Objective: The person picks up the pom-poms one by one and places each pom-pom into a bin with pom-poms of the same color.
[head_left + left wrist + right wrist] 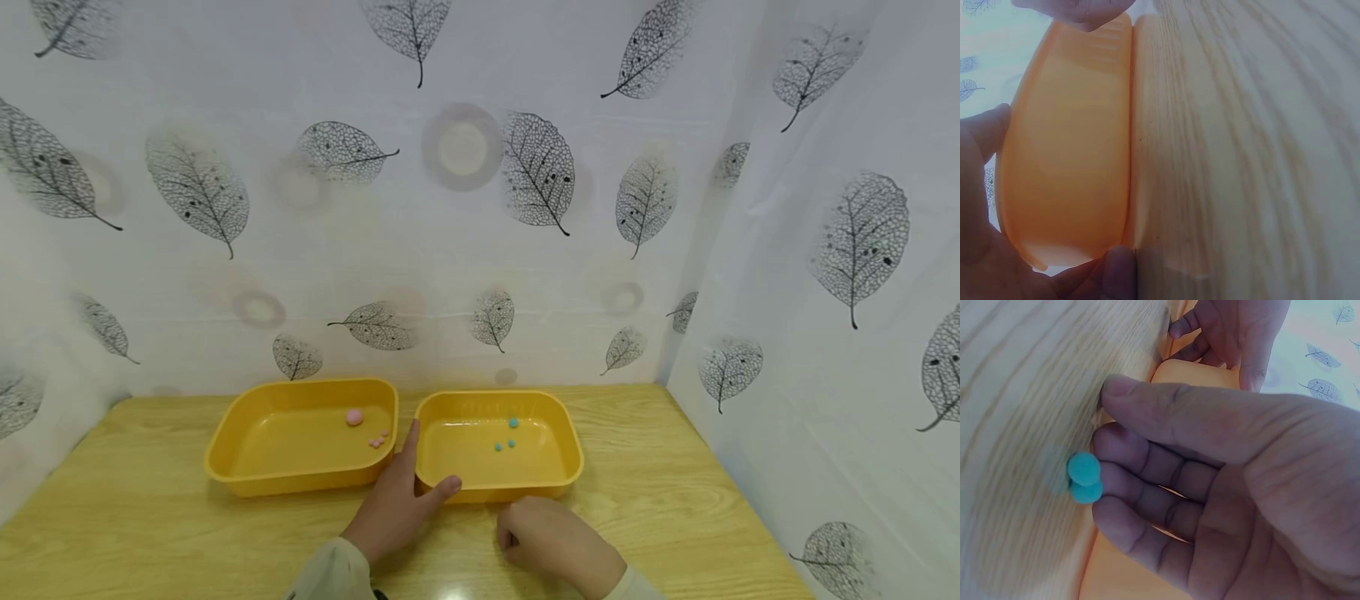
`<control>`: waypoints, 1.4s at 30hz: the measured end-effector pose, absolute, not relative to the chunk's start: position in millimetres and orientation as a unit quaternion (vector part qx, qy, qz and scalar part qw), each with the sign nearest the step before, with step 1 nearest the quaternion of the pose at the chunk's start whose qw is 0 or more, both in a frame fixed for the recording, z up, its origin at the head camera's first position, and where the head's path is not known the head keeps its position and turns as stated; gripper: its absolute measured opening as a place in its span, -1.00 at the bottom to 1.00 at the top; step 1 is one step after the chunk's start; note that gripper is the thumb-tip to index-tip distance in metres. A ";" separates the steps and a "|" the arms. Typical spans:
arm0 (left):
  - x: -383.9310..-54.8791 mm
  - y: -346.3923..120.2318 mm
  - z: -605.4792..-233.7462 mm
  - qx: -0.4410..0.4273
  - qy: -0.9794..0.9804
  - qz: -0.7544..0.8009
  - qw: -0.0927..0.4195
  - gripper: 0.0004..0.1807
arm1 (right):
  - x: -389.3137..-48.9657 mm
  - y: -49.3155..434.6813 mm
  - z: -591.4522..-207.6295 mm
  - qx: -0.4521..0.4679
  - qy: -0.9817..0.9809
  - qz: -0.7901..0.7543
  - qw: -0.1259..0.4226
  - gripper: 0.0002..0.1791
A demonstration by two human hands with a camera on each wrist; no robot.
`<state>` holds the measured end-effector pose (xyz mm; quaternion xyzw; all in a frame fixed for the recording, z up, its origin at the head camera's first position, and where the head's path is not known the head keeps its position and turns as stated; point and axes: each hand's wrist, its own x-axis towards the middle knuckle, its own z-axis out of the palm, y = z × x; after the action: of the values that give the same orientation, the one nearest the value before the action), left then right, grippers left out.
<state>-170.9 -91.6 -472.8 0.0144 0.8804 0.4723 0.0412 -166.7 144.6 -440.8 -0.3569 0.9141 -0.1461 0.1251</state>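
Observation:
My left hand (397,500) holds the near left corner of the smaller yellow tray (480,493), its thumb at the front rim and its fingers along the left wall. Inside that tray lie several small teal balls (513,423). Just in front of it my right hand (557,540) is low over the table, fingers loosely bent. In the right wrist view two teal balls (1085,478), one against the other, lie right at the fingertips, while the thumb stays apart from them. The head view hides this pair behind the hand.
To the left stands a larger yellow tray (300,483) with one bigger pink ball (354,417) and several small pink ones (378,441). Both trays are on a wood-grain table (660,475). A leaf-patterned curtain (450,250) borders the back and sides.

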 end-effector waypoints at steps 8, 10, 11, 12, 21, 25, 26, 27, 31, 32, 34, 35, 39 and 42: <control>-170.0 -90.7 -471.0 0.012 0.880 0.472 0.046 0.24 | -166.3 145.0 -441.2 -0.357 0.915 -0.143 0.123 -0.46; -169.9 -90.5 -470.7 0.009 0.881 0.471 0.049 0.24 | -166.5 145.2 -441.4 -0.356 0.915 -0.145 0.124 -0.46; -169.8 -90.4 -470.6 0.009 0.881 0.471 0.049 0.24 | -166.7 145.4 -441.5 -0.356 0.914 -0.146 0.124 -0.47; -170.0 -90.3 -470.8 0.008 0.881 0.471 0.049 0.24 | -166.9 145.5 -441.5 -0.357 0.914 -0.147 0.125 -0.47; -171.5 -90.0 -471.2 0.009 0.880 0.473 0.049 0.26 | -168.6 146.9 -442.5 -0.359 0.915 -0.139 0.117 -0.49; -172.6 -90.8 -472.2 0.010 0.880 0.472 0.050 0.24 | -169.2 146.3 -443.8 -0.358 0.918 -0.126 0.112 -0.52; -172.9 -91.0 -472.4 0.010 0.880 0.472 0.050 0.24 | -169.3 146.1 -444.0 -0.357 0.919 -0.125 0.113 -0.52; -173.1 -91.3 -472.7 0.010 0.881 0.471 0.050 0.24 | -169.2 145.9 -444.1 -0.356 0.919 -0.124 0.113 -0.53; -173.6 -92.2 -473.8 0.011 0.881 0.471 0.049 0.24 | -169.1 145.1 -444.6 -0.351 0.921 -0.124 0.114 -0.58; -173.6 -92.4 -473.9 0.012 0.880 0.472 0.049 0.24 | -169.1 144.9 -444.8 -0.349 0.922 -0.123 0.113 -0.59; -173.5 -92.8 -474.1 0.014 0.880 0.472 0.049 0.24 | -169.2 144.6 -445.4 -0.346 0.923 -0.123 0.112 -0.62; -173.2 -92.9 -473.9 0.015 0.880 0.473 0.048 0.24 | -169.3 144.4 -445.8 -0.344 0.924 -0.123 0.113 -0.62; -173.0 -92.6 -474.4 0.017 0.881 0.471 0.048 0.25 | -168.8 144.8 -446.6 -0.341 0.924 -0.125 0.115 -0.62; -173.8 -91.9 -475.5 0.015 0.881 0.470 0.048 0.27 | -168.4 145.4 -446.9 -0.353 0.922 -0.122 0.104 -0.61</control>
<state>-173.8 -91.9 -475.5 0.0154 0.8815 0.4695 0.0483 -168.4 145.4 -446.9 -0.3531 0.9217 -0.1224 0.1044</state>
